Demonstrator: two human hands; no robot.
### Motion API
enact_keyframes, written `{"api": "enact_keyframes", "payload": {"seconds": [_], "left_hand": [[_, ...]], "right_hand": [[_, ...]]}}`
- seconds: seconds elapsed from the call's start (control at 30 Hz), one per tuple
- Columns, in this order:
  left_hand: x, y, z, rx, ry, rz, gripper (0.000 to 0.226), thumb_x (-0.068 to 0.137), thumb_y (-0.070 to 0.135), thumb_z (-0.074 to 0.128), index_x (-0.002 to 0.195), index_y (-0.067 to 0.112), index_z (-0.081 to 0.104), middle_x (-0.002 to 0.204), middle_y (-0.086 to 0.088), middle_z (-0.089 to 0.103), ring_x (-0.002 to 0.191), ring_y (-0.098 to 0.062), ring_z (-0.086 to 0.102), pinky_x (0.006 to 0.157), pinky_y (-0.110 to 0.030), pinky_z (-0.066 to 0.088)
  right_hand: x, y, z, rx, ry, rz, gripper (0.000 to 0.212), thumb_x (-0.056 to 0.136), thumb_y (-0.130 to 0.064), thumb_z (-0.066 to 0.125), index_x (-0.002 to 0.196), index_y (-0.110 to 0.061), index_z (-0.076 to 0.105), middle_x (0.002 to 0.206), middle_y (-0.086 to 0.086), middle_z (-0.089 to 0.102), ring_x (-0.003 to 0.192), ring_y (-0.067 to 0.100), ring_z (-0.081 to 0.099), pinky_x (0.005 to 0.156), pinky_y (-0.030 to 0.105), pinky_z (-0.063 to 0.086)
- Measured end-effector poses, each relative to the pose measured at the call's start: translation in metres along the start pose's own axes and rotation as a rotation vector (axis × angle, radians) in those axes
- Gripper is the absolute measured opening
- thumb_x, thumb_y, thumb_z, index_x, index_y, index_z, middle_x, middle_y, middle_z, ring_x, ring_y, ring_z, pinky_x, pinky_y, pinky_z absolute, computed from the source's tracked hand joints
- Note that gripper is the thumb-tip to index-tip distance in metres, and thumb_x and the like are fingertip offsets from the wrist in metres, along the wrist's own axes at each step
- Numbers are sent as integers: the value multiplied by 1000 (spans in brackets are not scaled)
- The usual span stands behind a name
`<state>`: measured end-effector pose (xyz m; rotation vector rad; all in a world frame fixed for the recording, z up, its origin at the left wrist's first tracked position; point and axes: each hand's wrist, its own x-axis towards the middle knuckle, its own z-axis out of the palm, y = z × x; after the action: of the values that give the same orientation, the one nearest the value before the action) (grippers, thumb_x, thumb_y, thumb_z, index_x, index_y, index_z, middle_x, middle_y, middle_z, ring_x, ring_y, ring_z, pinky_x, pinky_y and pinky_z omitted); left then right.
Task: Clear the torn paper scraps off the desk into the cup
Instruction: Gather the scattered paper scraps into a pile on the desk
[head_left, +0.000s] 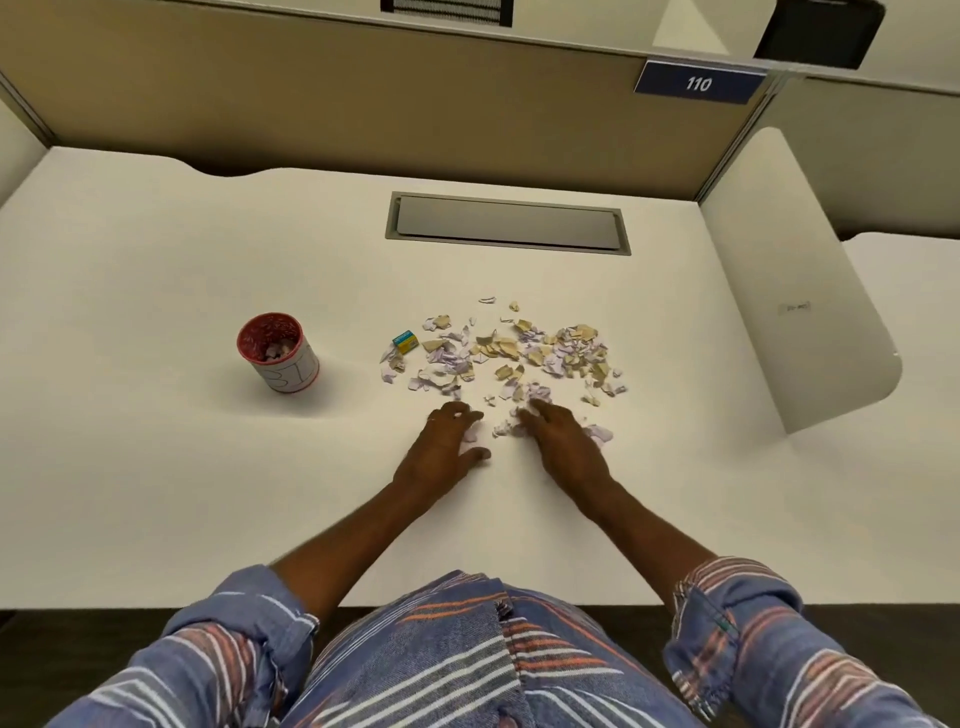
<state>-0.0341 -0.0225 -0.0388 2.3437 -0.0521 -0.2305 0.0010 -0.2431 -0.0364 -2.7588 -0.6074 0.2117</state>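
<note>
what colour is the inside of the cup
Red inside the cup, with a white outer wall; seen in the head view.

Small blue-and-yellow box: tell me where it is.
In the head view the box lies on the desk at the left edge of the paper scraps, right of the cup, beyond the left hand.

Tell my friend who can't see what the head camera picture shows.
A person's left hand and right hand touch the near edge of torn paper scraps scattered on a white desk. A cup stands to their left, a small box beside the pile.
</note>
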Motion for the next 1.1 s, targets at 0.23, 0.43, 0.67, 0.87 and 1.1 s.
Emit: {"api": "enact_keyframes", "payload": {"seconds": [0.23, 0.43, 0.67, 0.87, 1.1], "left_hand": [[34, 45, 23, 328, -94, -81, 81, 89, 54, 60, 155, 35, 17, 164, -5, 7, 148, -31, 18, 108, -48, 43], [48, 72, 47, 358, -221, -30, 86, 83, 57, 66, 153, 39, 21, 165, -3, 4, 149, -33, 17, 108, -48, 39], [43, 81, 70, 191, -46, 52, 37, 93, 46, 56, 127, 31, 59, 138, -2, 52, 123, -24, 52, 92, -38, 49], [39, 58, 64, 259, 32, 128, 25, 92, 37, 63, 105, 20, 74, 104, 0, 67, 101, -19, 58, 76, -31, 50], [22, 27, 44, 199, 186, 141, 31, 89, 9, 60, 118, 14, 70, 118, -3, 69, 115, -22, 59, 98, -32, 48]], "right_hand": [[-9, 16, -11, 5, 17, -113, 23, 90, -14, 65, 112, -10, 71, 122, 9, 67, 112, 28, 62, 94, 37, 50], [-14, 34, -18, 226, 205, 77, 19, 90, -1, 61, 102, -8, 75, 104, 7, 74, 97, 22, 68, 88, 31, 54], [-17, 45, -26, 310, 148, 91, 20, 91, -6, 64, 104, -15, 76, 98, 1, 78, 89, 16, 72, 80, 25, 54], [-16, 52, -31, 443, 165, 121, 17, 96, -15, 63, 111, -22, 63, 97, -1, 75, 86, 13, 70, 78, 29, 57], [-27, 76, -33, 406, 225, 137, 19, 94, -15, 66, 112, -20, 71, 112, -3, 73, 105, 17, 67, 93, 35, 54]]}}
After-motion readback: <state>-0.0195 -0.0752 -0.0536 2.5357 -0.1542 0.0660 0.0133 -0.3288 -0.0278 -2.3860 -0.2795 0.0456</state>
